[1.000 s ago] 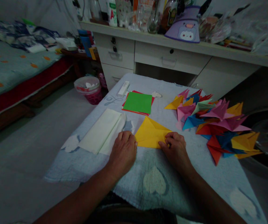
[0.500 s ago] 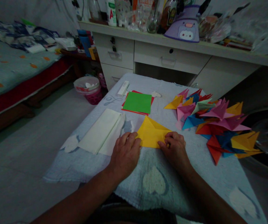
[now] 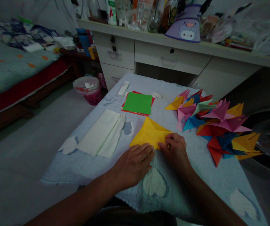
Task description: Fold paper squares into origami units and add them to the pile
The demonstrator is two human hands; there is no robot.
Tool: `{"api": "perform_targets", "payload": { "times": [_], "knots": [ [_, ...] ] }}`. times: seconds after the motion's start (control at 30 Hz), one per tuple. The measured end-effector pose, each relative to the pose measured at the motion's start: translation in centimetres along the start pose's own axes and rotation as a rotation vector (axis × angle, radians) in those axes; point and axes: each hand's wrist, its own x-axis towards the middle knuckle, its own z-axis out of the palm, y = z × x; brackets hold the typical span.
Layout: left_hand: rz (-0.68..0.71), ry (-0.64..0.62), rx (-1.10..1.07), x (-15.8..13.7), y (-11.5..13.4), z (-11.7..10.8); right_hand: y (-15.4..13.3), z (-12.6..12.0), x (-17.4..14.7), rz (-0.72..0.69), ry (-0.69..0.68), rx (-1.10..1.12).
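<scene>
A yellow sheet of origami paper [image 3: 150, 133], folded to a point at its far side, lies on the cloth-covered table [image 3: 184, 188]. My left hand [image 3: 135, 161] rests flat with fingers stretched out, their tips at the paper's near edge. At the right corner, my right hand [image 3: 175, 149] pinches the paper between thumb and curled fingers. Beyond it sits a stack of square paper [image 3: 138, 103], green on top with red edges showing. To the left is a folded white sheet [image 3: 99, 131]. Folded paper cranes [image 3: 219, 119] in several colours are heaped at the right.
A small white box [image 3: 123, 89] lies near the table's far left edge. A pink bin [image 3: 90, 89] stands on the floor at left, by a bed [image 3: 12, 69]. Behind the table is a white desk [image 3: 153, 53] with bottles and glasses on top.
My left hand has let go of the paper's left corner and slid right and nearer to me, flattening along the near edge. My right hand keeps its pinch.
</scene>
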Motion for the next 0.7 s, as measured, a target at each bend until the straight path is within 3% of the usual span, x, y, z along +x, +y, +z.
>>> {"api": "perform_targets", "payload": {
  "times": [0.7],
  "knots": [
    [-0.109, -0.084, 0.0, -0.27, -0.1, 0.16, -0.05, -0.19, -0.07, 0.023, -0.027, 0.025]
  ]
}}
